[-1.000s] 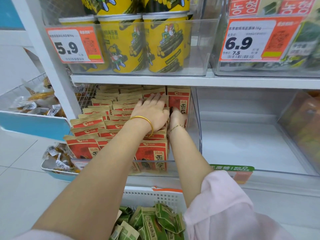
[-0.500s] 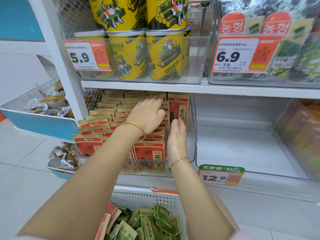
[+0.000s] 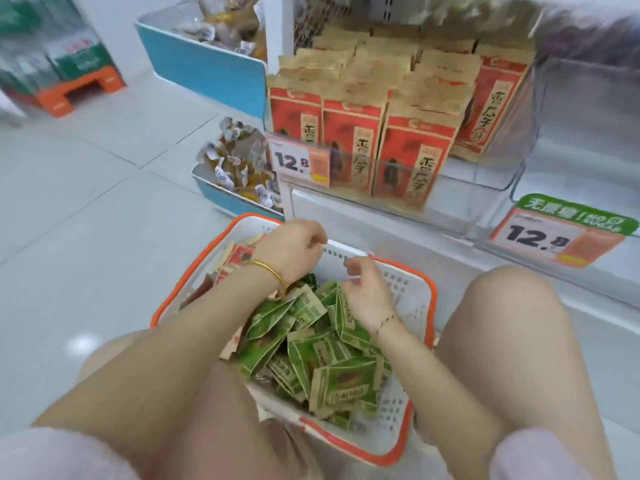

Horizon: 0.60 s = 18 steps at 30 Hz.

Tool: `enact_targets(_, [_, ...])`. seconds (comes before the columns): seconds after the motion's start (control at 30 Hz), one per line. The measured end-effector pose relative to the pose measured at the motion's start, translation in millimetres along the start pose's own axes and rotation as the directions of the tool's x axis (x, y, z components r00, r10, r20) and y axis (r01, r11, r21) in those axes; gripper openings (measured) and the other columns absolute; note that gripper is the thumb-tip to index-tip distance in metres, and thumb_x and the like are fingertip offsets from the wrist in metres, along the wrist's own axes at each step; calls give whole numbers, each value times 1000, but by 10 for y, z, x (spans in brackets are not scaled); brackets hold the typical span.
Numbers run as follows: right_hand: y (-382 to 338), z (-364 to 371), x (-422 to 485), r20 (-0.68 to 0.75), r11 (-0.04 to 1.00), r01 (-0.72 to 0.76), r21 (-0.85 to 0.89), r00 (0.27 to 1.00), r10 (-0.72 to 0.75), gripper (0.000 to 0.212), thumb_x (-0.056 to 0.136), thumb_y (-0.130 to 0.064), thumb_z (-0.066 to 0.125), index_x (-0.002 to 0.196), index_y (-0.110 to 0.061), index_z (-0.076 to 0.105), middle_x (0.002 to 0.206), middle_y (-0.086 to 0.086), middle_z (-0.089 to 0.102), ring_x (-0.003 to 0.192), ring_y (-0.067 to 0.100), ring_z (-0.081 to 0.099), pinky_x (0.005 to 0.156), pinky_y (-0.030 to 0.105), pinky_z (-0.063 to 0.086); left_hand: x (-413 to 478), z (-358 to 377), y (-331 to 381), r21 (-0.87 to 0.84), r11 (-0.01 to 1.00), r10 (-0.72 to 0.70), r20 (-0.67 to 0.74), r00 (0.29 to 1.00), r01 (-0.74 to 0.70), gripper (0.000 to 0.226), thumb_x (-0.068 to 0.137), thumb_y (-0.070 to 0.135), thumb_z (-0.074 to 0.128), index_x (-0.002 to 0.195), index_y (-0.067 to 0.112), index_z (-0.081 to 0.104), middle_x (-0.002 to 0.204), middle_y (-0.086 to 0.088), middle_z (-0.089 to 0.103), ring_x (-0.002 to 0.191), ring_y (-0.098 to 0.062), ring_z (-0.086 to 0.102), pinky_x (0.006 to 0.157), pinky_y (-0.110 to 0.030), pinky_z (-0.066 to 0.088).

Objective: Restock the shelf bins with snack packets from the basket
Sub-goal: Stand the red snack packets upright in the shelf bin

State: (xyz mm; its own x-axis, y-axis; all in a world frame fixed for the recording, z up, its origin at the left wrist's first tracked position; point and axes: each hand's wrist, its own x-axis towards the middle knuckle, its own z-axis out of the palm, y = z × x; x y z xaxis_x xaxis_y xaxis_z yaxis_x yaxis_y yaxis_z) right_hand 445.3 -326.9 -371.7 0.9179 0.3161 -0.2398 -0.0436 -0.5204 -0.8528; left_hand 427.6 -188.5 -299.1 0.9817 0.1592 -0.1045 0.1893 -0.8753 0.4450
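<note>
Pale grey tiled floor [image 3: 86, 209], blue-fronted tubs [image 3: 207, 71], an orange stand [image 3: 86, 88] at far left.

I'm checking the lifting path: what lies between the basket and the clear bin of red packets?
In the head view, only the white shelf front lies between the basket and the clear bin of red packets; nothing blocks it.

Packets [image 3: 311, 362] in basket [image 3: 412, 344] below bin [image 3: 498, 174]
</note>
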Motion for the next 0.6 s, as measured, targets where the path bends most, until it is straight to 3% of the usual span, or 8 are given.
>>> enact_targets(0.1, [220,276,256,108,986,-88,-143,989,104,31,93,-7,48,123,-4,51,124,11,55,117,26,52,96,31,41,76,113,-253,389,921,-161,340,926,17,35,94,19,42,127,14,54,131,-10,54,118,-28,51,94,-32,41])
enact_targets(0.17, [280,459,435,161,973,-100,-210,978,136,31,93,-10,50,123,-5,50,122,12,57,114,26,53,95,32,42,123,115,-317,506,862,-232,456,859,-36,36,95,20,45,129,11,51,131,-10,54,111,-27,54,84,-33,43])
enact_targets(0.23, [277,648,625,201,962,-91,-258,969,145,35,94,-14,50,128,-6,46,123,12,56,114,27,53,96,32,42,146,140,-335,538,841,-256,491,833,-58,35,95,20,45,128,9,51,125,-10,57,99,-26,56,77,-31,44])
enact_targets(0.33, [210,931,979,216,957,-114,-266,961,175,36,97,-20,44,129,-5,47,128,14,53,119,32,50,101,38,41,149,305,-313,560,818,-261,559,787,-127,40,96,26,45,133,11,45,123,-10,56,102,-28,59,89,-40,50])
enact_targets(0.4, [252,1141,1241,207,930,-142,-338,953,221,32,95,-32,43,115,-11,55,121,12,57,113,33,52,97,44,43,134,405,-309,560,815,-293,621,727,-150,45,96,28,47,136,9,40,122,-12,54,102,-29,58,91,-41,49])
enact_targets(0.5, [459,1408,1555,203,869,-136,-475,944,259,33,87,-51,44,89,-19,53,107,9,62,105,32,55,94,47,43,105,374,-337,530,839,-300,643,705,-126,45,96,29,47,137,11,40,120,-11,54,94,-26,54,83,-34,47])
enact_targets(0.6, [504,1465,1578,198,866,-157,-475,940,279,43,81,-60,47,92,-20,57,101,5,64,101,30,58,92,46,46,70,289,-385,565,821,-342,605,719,-85,46,97,27,48,139,11,37,129,-11,50,108,-26,53,79,-32,43])
